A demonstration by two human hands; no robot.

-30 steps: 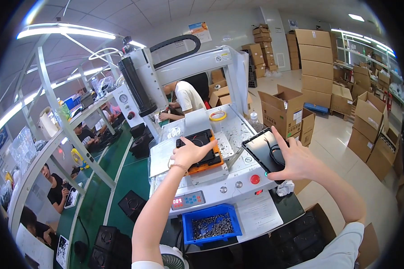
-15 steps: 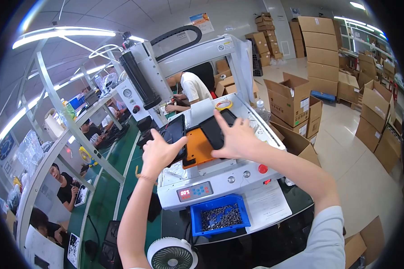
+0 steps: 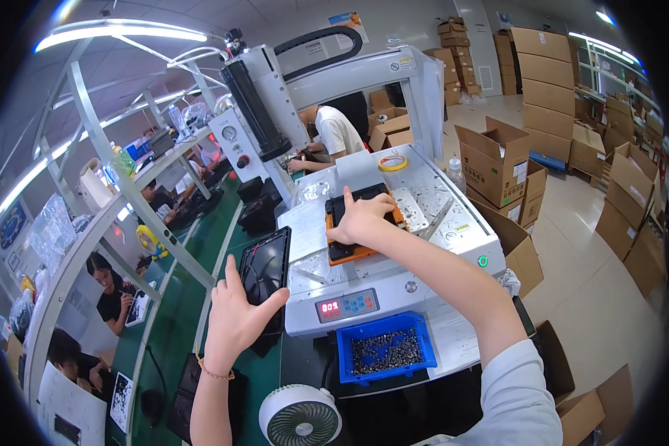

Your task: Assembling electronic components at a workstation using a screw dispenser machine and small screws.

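My left hand [image 3: 238, 316] grips a dark, glossy flat panel [image 3: 264, 262] with a black frame, thumb across its near side and index finger stretched along the left edge. The panel is tilted, off the left front corner of a white benchtop machine [image 3: 453, 260]. On the machine bed, my right hand [image 3: 364, 221] spans a black rectangular casing [image 3: 336, 210] with fingers spread to its edges. That casing lies over an orange fixture [image 3: 349, 257], whose rim shows around it. The fingertips' undersides are hidden.
A blue bin [image 3: 344, 364] of small dark metal parts stands before the machine, beside a white fan [image 3: 301, 416]. A black cylinder [image 3: 254, 108] hangs from the gantry. A yellow tape roll [image 3: 392, 161] lies at the back. Cardboard boxes [image 3: 494, 163] stand right; people work left and behind.
My left hand has carried the glossy panel left and toward me, away from the fixture. My right hand has brought the black casing down over the orange fixture. The view has shifted slightly.
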